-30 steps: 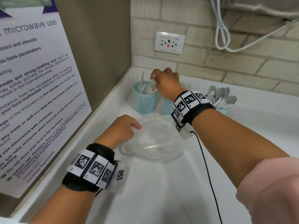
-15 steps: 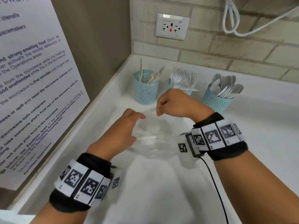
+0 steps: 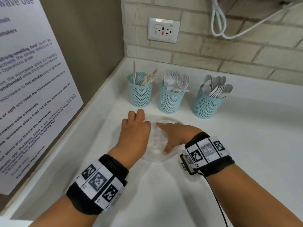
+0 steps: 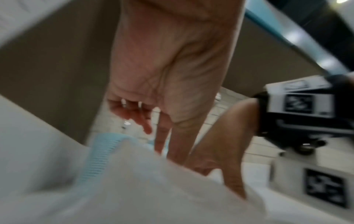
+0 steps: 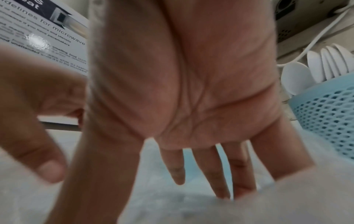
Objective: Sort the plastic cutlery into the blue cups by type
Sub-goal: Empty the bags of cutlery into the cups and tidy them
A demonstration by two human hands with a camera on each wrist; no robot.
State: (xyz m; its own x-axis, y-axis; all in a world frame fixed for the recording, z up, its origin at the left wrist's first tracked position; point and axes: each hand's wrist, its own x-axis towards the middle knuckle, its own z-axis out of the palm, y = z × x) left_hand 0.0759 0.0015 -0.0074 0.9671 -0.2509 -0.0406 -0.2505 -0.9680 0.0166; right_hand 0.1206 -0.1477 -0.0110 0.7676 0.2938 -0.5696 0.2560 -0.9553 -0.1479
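Three blue mesh cups stand in a row near the back wall. The left cup [image 3: 141, 90] holds pale flat sticks, the middle cup [image 3: 171, 98] white forks, the right cup [image 3: 207, 104] white spoons [image 5: 298, 77]. In front of them a crumpled clear plastic bag [image 3: 156, 143] lies on the white counter [image 3: 237, 145]. My left hand [image 3: 136, 128] rests on the bag's left side, fingers [image 4: 163, 133] reaching down onto the plastic [image 4: 153, 189]. My right hand [image 3: 173, 133] lies spread on the bag's right side, fingers [image 5: 201, 166] straight. I cannot tell whether the bag holds anything.
A printed microwave notice [image 3: 32, 95] covers the left wall beside the counter. On the brick back wall are a socket plate [image 3: 164, 30] and a looped white cable [image 3: 219, 22]. A thin black wire [image 3: 216, 202] hangs from my right wrist band.
My right hand has come back from the left cup and dropped flat onto the bag. My left hand has stayed on the bag. The view has shifted so all three cups show.
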